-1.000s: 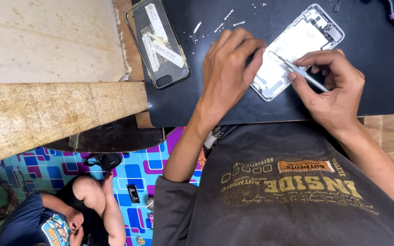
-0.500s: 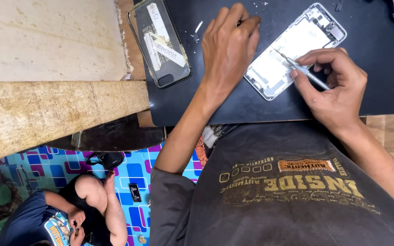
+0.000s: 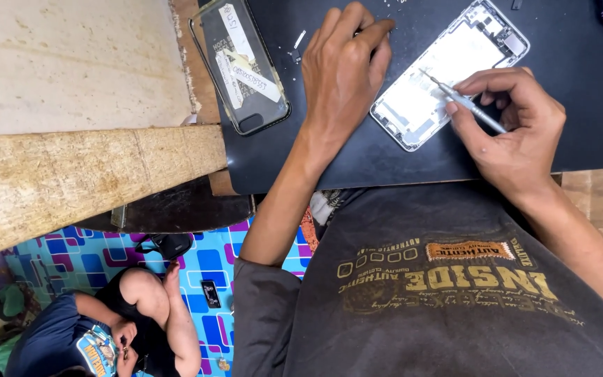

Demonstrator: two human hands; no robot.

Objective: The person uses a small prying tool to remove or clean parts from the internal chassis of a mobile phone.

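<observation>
Pinching a thin metal tool [image 3: 463,100], the right hand [image 3: 514,132] held its tip on the opened phone [image 3: 441,77] just ahead of the grip. Left hand [image 3: 340,70] rested empty, fingers loose, beside the phone on the counter [image 3: 581,84] — unbraced, so a slip risked gouging internals.

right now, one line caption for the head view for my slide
Right hand holds a thin tool over an opened phone; left hand rests alongside.

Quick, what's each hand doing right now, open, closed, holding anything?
Left hand: open, holding nothing, fingers resting on the black work mat beside the opened white phone frame.
Right hand: closed on a thin silver metal tool.
</observation>
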